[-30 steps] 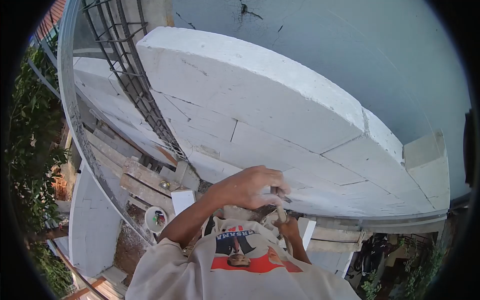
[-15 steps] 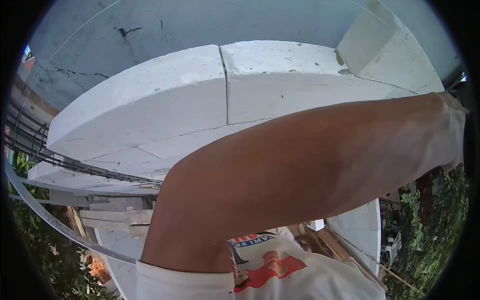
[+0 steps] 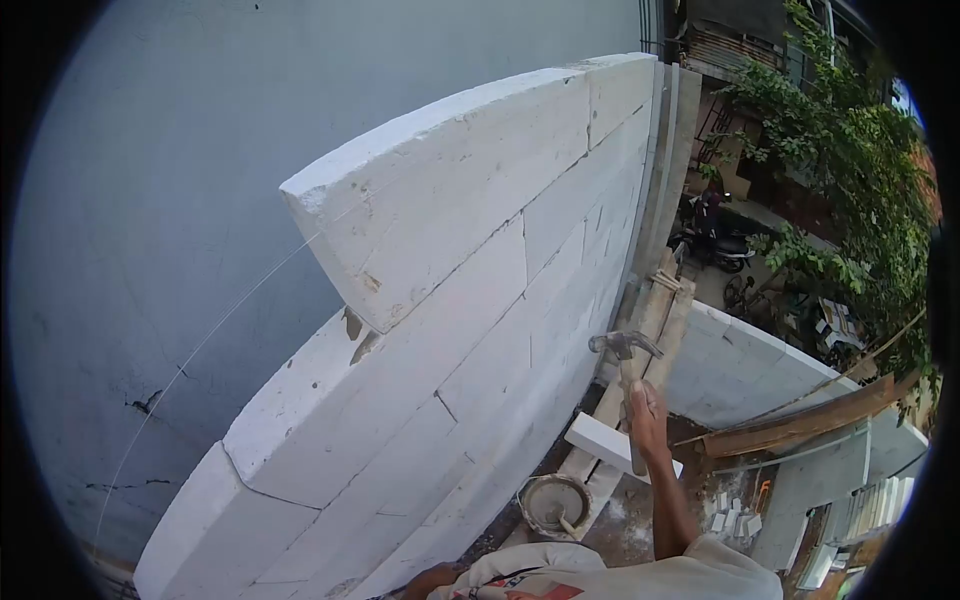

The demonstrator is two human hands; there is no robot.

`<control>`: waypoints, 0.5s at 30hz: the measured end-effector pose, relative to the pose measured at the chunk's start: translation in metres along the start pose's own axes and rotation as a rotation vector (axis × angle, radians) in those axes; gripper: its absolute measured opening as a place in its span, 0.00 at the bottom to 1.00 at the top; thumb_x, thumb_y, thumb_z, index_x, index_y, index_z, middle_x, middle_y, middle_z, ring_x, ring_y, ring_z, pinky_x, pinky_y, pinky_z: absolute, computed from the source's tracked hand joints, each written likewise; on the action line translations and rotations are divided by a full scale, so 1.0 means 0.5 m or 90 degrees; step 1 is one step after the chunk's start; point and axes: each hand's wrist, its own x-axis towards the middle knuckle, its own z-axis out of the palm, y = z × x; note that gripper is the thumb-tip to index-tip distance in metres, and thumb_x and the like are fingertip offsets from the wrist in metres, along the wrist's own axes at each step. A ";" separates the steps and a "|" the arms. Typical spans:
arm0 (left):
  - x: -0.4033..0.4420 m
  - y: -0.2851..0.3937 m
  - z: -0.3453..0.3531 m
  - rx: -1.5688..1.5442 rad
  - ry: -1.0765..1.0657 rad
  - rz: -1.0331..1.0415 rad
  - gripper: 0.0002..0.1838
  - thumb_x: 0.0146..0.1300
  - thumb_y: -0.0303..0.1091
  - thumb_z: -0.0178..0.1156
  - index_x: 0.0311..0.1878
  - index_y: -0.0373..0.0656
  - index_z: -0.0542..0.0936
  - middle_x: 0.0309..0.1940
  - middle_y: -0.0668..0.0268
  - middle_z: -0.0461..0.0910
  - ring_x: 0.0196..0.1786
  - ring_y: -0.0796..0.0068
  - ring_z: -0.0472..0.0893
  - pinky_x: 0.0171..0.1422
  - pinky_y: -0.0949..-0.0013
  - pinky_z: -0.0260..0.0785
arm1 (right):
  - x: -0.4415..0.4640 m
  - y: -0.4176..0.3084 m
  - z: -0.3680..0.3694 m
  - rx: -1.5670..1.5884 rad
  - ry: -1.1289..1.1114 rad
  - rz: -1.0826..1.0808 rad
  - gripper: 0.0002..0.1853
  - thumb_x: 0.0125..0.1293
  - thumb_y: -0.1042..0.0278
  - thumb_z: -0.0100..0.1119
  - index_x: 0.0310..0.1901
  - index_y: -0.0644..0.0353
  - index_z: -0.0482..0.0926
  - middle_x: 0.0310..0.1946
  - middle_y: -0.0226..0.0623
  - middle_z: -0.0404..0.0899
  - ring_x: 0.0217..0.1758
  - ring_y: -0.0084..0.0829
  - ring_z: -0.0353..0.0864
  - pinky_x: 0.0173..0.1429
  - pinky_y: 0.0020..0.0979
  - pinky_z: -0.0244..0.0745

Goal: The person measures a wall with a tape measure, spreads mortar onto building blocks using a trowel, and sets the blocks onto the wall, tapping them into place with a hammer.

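Observation:
My right hand (image 3: pixel 648 408) is closed around the handle of a claw hammer (image 3: pixel 624 346), with the metal head raised above the fist. Beneath that hand a white block (image 3: pixel 603 438) lies across wooden planks (image 3: pixel 603 478). At the bottom edge, only a small part of my left hand or forearm (image 3: pixel 432 580) shows beside the shirt; its fingers cannot be made out. Close to both arms rises a wall of white blocks (image 3: pixel 470 350). One block (image 3: pixel 430 190) on its top course ends in a free edge, with a thin string (image 3: pixel 215 325) running from it.
A round bucket (image 3: pixel 553 503) with grey contents and a tool handle stands on the planks. Behind the white wall is a grey plastered wall (image 3: pixel 180 200). Broken block pieces (image 3: pixel 735 520) lie below right. A motorbike (image 3: pixel 715 245) and a tree (image 3: pixel 840 170) are beyond.
The view has swung along the wall. A bare arm that stretched across the picture has dropped out of the way, and my right hand with the hammer has come into sight.

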 end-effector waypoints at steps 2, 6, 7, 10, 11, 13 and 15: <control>-0.022 -0.016 0.030 -0.101 0.017 -0.077 0.31 0.71 0.55 0.63 0.72 0.51 0.81 0.65 0.55 0.85 0.62 0.53 0.86 0.68 0.58 0.76 | 0.133 -0.213 0.009 0.022 -0.027 -0.175 0.22 0.85 0.49 0.54 0.57 0.63 0.81 0.31 0.23 0.70 0.33 0.17 0.68 0.38 0.26 0.67; -0.088 -0.022 0.072 -0.327 0.122 -0.078 0.27 0.71 0.51 0.62 0.71 0.54 0.82 0.63 0.57 0.87 0.60 0.55 0.88 0.66 0.58 0.78 | 0.366 -0.564 0.037 -0.177 -0.052 -0.572 0.29 0.78 0.54 0.65 0.71 0.67 0.79 0.60 0.50 0.84 0.67 0.38 0.80 0.75 0.36 0.68; -0.091 -0.038 0.102 -0.359 0.170 -0.023 0.27 0.71 0.49 0.62 0.70 0.54 0.83 0.62 0.58 0.87 0.59 0.56 0.88 0.65 0.59 0.78 | 0.406 -0.644 0.058 -0.240 -0.063 -0.616 0.30 0.78 0.52 0.65 0.71 0.67 0.79 0.64 0.52 0.83 0.69 0.40 0.79 0.75 0.36 0.68; -0.085 -0.053 0.175 -0.390 0.269 0.078 0.21 0.69 0.43 0.61 0.63 0.55 0.88 0.55 0.60 0.91 0.56 0.61 0.90 0.63 0.62 0.79 | 0.520 -0.827 0.129 -0.358 -0.247 -0.599 0.35 0.76 0.44 0.63 0.71 0.67 0.79 0.57 0.44 0.84 0.60 0.37 0.81 0.67 0.35 0.73; -0.096 -0.032 0.172 -0.372 0.228 0.032 0.21 0.68 0.49 0.63 0.60 0.56 0.89 0.53 0.60 0.91 0.55 0.60 0.90 0.61 0.64 0.80 | 0.582 -0.866 0.154 -0.428 -0.309 -0.599 0.33 0.76 0.45 0.63 0.70 0.66 0.80 0.55 0.42 0.84 0.55 0.32 0.80 0.62 0.32 0.74; -0.049 -0.037 0.232 -0.292 0.313 0.078 0.24 0.68 0.58 0.63 0.59 0.56 0.89 0.49 0.59 0.91 0.53 0.59 0.90 0.59 0.58 0.79 | 0.625 -0.916 0.237 -0.478 -0.406 -0.659 0.28 0.74 0.53 0.64 0.67 0.66 0.82 0.54 0.39 0.87 0.55 0.32 0.82 0.61 0.32 0.75; 0.033 -0.052 0.317 -0.433 0.319 -0.014 0.25 0.67 0.60 0.64 0.56 0.54 0.90 0.48 0.57 0.91 0.53 0.56 0.90 0.58 0.53 0.79 | 0.648 -0.953 0.279 -0.528 -0.489 -0.632 0.26 0.73 0.61 0.64 0.68 0.63 0.82 0.55 0.38 0.87 0.56 0.31 0.82 0.60 0.33 0.75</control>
